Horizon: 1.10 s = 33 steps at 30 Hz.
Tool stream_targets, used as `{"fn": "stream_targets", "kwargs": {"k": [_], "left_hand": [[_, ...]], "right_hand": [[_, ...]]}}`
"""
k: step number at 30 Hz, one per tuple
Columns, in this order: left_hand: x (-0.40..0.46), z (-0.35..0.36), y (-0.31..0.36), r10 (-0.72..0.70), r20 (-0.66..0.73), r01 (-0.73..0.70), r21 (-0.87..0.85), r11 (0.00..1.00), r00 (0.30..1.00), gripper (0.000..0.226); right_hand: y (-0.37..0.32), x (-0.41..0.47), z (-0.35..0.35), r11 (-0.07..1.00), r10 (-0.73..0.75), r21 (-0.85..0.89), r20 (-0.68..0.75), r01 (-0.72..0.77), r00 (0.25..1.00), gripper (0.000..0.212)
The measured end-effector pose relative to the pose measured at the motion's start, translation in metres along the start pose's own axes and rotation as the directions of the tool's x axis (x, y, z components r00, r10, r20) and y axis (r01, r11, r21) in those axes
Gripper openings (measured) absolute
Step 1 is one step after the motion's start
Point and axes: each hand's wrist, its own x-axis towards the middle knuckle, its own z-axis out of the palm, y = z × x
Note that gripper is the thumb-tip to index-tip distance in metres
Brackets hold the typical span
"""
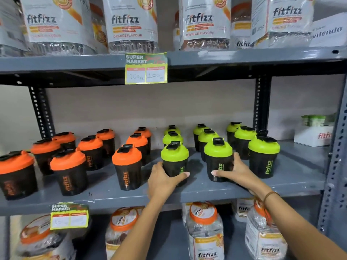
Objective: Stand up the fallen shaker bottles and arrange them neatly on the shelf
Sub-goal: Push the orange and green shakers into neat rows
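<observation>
Left hand (163, 178) and right hand (237, 170): each wrapped around one front-row green-lidded shaker bottle (175, 162) (218, 160), both upright. Step: final alignment. Next: likely small nudges squaring the rows on the grey shelf (206, 192).

Two bare forearms, no sleeves, thin brown wristband (268, 195) on right wrist

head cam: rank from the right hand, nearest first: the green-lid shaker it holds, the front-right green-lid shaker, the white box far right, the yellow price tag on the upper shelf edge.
From the right hand:
1. Held green-lid shaker, in its grasp.
2. Front-right green-lid shaker, just to its right.
3. White box, far right, back of shelf.
4. Yellow price tag, up on the shelf edge, to the left.
</observation>
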Motion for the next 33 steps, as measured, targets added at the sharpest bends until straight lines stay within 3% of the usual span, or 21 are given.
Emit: {"fn": "stream_targets", "kwargs": {"k": [3, 5, 8, 10, 15, 26, 30, 33], "left_hand": [[0.002, -0.005, -0.002, -0.005, 0.099, 0.016, -0.110, 0.994, 0.995, 0.079], [0.007, -0.010, -0.007, -0.010, 0.197, 0.054, -0.222, 0.974, 0.980, 0.075], [0.009, -0.012, -0.012, -0.009, 0.201, 0.067, -0.282, 0.957, 0.980, 0.067], [0.006, -0.008, -0.010, -0.009, 0.150, 0.045, -0.240, 0.970, 0.989, 0.061], [0.001, -0.003, -0.007, 0.006, 0.038, -0.002, -0.115, 0.993, 0.999, 0.075], [-0.004, -0.007, -0.003, 0.053, 0.048, -0.049, -0.088, 0.995, 0.997, 0.087], [-0.002, -0.022, -0.010, 0.037, 0.223, -0.017, -0.090, 0.996, 0.974, 0.112], [0.003, -0.036, -0.022, 0.062, 0.429, -0.097, 0.060, 0.993, 0.901, 0.080]], "right_hand": [[-0.002, -0.001, 0.001, 0.999, -0.017, 0.036, -0.009, 0.017, 1.000, 0.106], [-0.001, -0.001, -0.001, 0.997, -0.024, 0.074, 0.008, 0.023, 1.000, 0.097], [0.001, -0.002, -0.004, 0.995, -0.026, 0.097, 0.030, 0.023, 0.999, 0.084], [0.003, -0.002, -0.004, 0.995, -0.029, 0.098, 0.035, 0.026, 0.999, 0.082], [0.002, -0.003, -0.004, 0.995, -0.025, 0.100, 0.046, 0.020, 0.999, 0.086], [-0.006, -0.009, -0.002, 0.993, -0.062, 0.108, 0.036, 0.057, 0.997, 0.096], [-0.006, -0.010, -0.001, 0.979, -0.110, 0.171, -0.013, 0.111, 0.994, 0.119], [-0.007, -0.015, 0.003, 0.964, -0.155, 0.191, -0.159, 0.184, 0.975, 0.117]]}}
